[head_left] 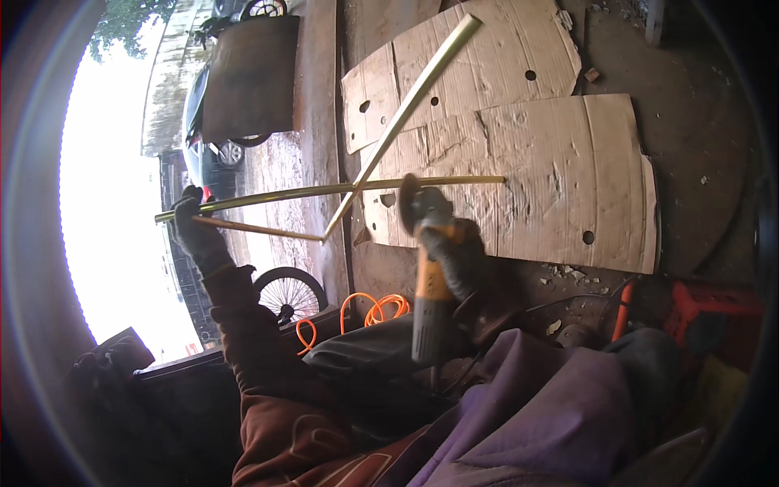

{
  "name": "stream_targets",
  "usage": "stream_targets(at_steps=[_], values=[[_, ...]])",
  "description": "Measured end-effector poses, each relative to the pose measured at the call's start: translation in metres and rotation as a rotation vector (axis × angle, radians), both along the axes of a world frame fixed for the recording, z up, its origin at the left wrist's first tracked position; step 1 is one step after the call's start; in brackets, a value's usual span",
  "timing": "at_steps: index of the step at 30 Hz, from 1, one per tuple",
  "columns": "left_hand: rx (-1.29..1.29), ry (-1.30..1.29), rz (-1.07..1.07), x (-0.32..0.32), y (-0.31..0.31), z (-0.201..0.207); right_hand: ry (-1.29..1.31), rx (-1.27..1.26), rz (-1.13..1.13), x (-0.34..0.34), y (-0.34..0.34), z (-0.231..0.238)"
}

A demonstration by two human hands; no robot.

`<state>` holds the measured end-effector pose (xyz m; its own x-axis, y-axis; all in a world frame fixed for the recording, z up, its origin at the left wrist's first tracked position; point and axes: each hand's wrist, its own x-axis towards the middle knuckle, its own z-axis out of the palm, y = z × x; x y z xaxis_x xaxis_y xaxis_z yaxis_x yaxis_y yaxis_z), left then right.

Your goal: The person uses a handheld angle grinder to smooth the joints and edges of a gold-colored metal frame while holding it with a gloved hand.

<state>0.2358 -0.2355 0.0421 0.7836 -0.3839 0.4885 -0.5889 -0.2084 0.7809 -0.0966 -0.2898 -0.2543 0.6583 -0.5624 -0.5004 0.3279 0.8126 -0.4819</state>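
**Gripping gold metal bars (284,195) and a grinder (431,296)**

Clamped on the left end of the long bar (243,200) with the gloved left hand (199,235), and on the grinder's body with the gloved right hand (461,258), well apart. Crossed by a slanting bar (418,99), partly in front of flat brown cardboard (519,219). Held with the disc (407,204) right by the long bar; too blurred to tell if touching.
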Motion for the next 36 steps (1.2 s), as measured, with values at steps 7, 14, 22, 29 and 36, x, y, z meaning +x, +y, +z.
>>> stream_targets(at_steps=[7,14,22,29,36], values=[[-0.055,0.224,-0.224,0.021,0.007,-0.003,-0.116,0.149,-0.053,0.007,0.010,-0.059],[-0.099,0.283,-0.381,0.028,0.020,-0.007,-0.181,-0.049,-0.023,0.008,0.004,-0.026],[-0.164,0.314,-0.399,0.026,0.017,-0.018,-0.129,0.021,0.004,-0.002,0.001,-0.044],[-0.129,0.309,-0.491,0.036,0.025,-0.012,0.011,0.096,-0.048,0.007,0.018,-0.046],[-0.134,0.328,-0.503,0.029,0.038,-0.010,0.010,-0.100,0.045,0.003,0.013,-0.006]])
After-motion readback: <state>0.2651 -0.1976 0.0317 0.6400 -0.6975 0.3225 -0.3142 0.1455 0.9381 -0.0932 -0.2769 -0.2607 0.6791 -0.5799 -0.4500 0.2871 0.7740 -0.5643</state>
